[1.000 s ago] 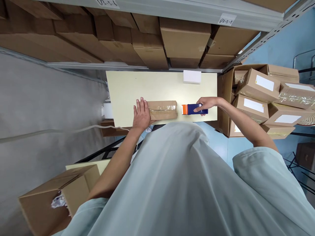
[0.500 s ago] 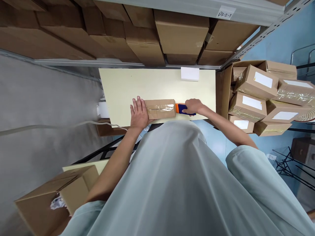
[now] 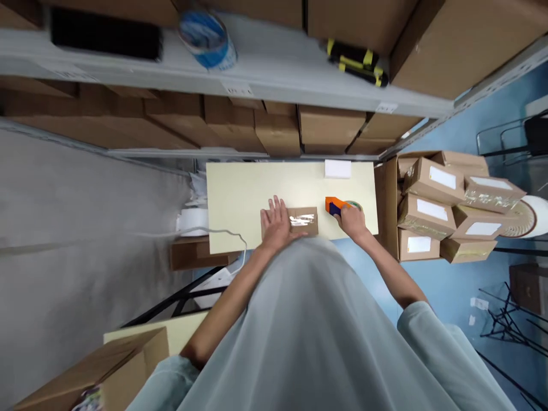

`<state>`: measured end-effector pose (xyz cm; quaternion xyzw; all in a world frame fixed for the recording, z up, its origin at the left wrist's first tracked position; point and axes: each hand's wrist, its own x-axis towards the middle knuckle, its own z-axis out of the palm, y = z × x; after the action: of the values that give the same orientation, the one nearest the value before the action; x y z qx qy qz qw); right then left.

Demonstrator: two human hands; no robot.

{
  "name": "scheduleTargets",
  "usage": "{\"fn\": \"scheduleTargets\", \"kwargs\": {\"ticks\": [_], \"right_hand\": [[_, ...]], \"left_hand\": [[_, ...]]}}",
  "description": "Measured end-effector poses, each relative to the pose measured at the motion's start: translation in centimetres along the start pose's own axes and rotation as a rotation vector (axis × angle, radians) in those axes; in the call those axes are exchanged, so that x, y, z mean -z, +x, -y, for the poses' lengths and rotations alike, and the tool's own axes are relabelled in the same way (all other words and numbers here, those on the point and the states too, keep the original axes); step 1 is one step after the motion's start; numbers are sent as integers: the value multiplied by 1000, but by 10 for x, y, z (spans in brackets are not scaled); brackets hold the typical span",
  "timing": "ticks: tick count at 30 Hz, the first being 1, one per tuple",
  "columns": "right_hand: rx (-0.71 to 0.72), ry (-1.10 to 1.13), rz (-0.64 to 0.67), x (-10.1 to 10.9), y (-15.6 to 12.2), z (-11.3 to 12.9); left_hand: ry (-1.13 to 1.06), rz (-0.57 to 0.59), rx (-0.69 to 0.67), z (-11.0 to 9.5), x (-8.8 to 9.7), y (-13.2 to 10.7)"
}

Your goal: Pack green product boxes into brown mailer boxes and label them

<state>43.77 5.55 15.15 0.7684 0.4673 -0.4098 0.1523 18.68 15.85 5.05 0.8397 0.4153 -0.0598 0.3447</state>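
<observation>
A small brown cardboard box (image 3: pixel 309 222) lies on the cream table (image 3: pixel 240 188), with shiny clear tape across its top. My left hand (image 3: pixel 277 224) rests flat on the box's left part, fingers spread. To the right of the box, my right hand (image 3: pixel 351 221) is wrapped round an orange and dark blue tape dispenser (image 3: pixel 333 205). A roll of tape shows partly behind that hand, and the dispenser is held apart from the box.
A white box (image 3: pixel 338 169) sits at the table's back edge. On the right, a large carton (image 3: pixel 387 200) holds several taped boxes with white labels. Shelves above bear cartons, a blue tape roll (image 3: pixel 208 40) and yellow-black cutters (image 3: pixel 358 61). A white cable (image 3: pixel 222 231) crosses the table's left end.
My right hand has lifted the tape dispenser away from the box's right end and turned it. My left hand still presses on the box. The view has tilted up, showing a higher shelf.
</observation>
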Motion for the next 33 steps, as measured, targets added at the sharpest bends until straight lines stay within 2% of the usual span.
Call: {"fn": "scheduleTargets", "kwargs": {"ticks": [3, 6, 10, 13, 15, 17, 19, 24, 28, 30, 31, 33], "right_hand": [[-144, -59, -241, 32, -6, 16], [-79, -86, -401, 74, -2, 33], [58, -96, -632, 148, 2, 60], [146, -106, -785, 207, 11, 85], [184, -123, -846, 240, 23, 101], [202, -144, -865, 266, 42, 115], [209, -161, -867, 283, 64, 125], [201, -192, -853, 293, 110, 136], [190, -191, -937, 290, 114, 131], [197, -174, -1039, 273, 106, 121], [200, -158, -1088, 257, 100, 114], [202, -112, -1126, 207, 87, 99]], "left_hand": [[-90, -111, -140, -32, 20, 32], [-152, -225, -252, -61, 60, 68], [-187, -377, -352, -90, 128, 103], [-203, -471, -388, -104, 173, 122], [-213, -512, -388, -108, 195, 131], [-217, -539, -383, -108, 211, 138], [-214, -550, -375, -104, 220, 141], [-198, -520, -321, -95, 223, 135], [-218, -490, -285, -74, 213, 116], [-244, -488, -236, -49, 197, 101], [-264, -487, -195, -32, 184, 92], [-322, -470, -76, 4, 150, 68]]}}
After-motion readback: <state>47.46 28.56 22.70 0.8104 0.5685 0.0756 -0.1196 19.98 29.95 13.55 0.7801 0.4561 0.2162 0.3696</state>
